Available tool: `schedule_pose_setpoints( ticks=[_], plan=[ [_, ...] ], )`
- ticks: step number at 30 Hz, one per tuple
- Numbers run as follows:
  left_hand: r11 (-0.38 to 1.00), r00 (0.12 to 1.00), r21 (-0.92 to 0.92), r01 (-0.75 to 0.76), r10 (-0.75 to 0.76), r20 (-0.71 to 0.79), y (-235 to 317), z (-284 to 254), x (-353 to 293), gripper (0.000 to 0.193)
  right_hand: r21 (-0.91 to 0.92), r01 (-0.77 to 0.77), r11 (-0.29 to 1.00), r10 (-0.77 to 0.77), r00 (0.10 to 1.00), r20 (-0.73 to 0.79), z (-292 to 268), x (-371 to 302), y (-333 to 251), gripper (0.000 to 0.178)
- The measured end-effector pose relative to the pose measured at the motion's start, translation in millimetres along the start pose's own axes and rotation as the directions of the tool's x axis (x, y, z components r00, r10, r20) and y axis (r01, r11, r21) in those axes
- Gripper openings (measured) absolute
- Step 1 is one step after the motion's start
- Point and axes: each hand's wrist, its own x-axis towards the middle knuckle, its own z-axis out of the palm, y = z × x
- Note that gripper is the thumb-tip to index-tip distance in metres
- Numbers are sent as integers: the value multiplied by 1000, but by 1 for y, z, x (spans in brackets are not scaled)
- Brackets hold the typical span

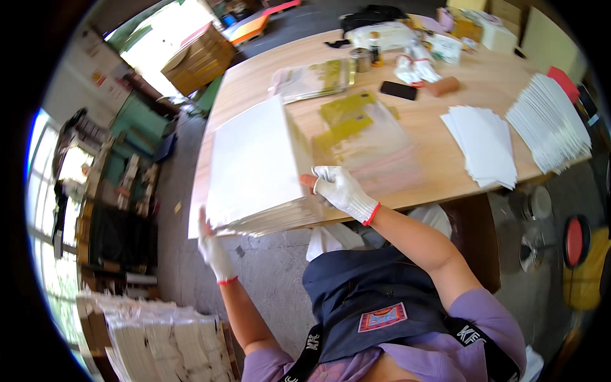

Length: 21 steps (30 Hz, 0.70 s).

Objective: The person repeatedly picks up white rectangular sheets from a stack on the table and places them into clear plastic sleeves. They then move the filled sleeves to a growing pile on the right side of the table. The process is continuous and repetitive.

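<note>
"Where is the white stack (251, 162) placed?"
"On the tabletop (245, 89), between both hands. The left hand (216, 253) is held flat and opened beside its near corner, perhaps so that the edges are kept even."
"And the right hand (344, 194)?"
"It is bent at the opposite side; whether something is gripped cannot be told. Beyond it clear sleeves (375, 138) are laid, probably for easy reach."

Daylight glares through windows (56, 270) and an opening (149, 41) at left, the left fingers (204, 224) blur, and fisheye bends outer edges.
</note>
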Motion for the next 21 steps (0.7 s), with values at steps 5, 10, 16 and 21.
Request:
schedule_pose_setpoints(
  ticks=[5,10,16,21],
  plan=[
    [930,879,-67,361,-363,-309,-55,3,-77,41,296,11,955,137,870,-473,-92,-64,48,29],
    [896,893,-139,423,-438,-106,-123,28,-189,31,264,-16,964,258,284,-923,-240,-150,130,23],
    [960,864,186,-211,94,495,-44,139,-186,26,720,90,688,630,418,-654,-304,-186,155,18],
    [828,651,226,-513,203,732,-3,224,-137,36,750,67,657,690,347,-635,-315,-164,167,9]
  ],
)
